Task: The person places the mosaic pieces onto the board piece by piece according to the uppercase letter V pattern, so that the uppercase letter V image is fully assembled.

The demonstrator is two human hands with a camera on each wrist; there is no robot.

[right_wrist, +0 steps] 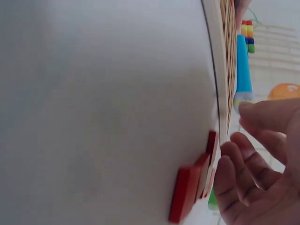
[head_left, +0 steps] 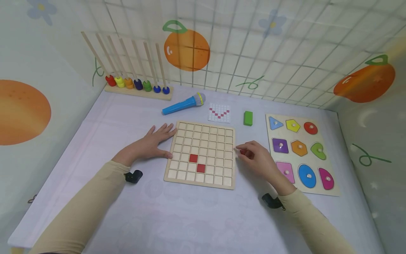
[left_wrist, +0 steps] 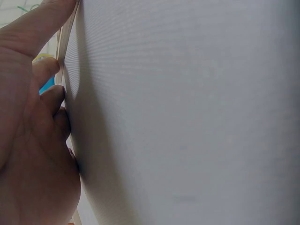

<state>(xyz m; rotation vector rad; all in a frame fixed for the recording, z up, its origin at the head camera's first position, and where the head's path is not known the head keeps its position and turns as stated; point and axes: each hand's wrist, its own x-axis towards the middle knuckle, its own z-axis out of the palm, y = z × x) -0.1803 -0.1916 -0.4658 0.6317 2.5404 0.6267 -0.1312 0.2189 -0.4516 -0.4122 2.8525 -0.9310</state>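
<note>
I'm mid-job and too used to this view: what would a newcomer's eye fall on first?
Probably the two red tiles on the pale grid board, between the left hand and right hand. The shape puzzle, with bright knobbed pieces, likely comes next, at the right. At the back left, the peg rack stands out for its coloured beads.

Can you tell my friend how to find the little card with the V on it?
On the white table, find the big wooden grid board in the middle. Just past its far edge, between the blue microphone and the green block, lies a small white card. Unlike those two, it's flat and has reddish squares making a V.
</note>
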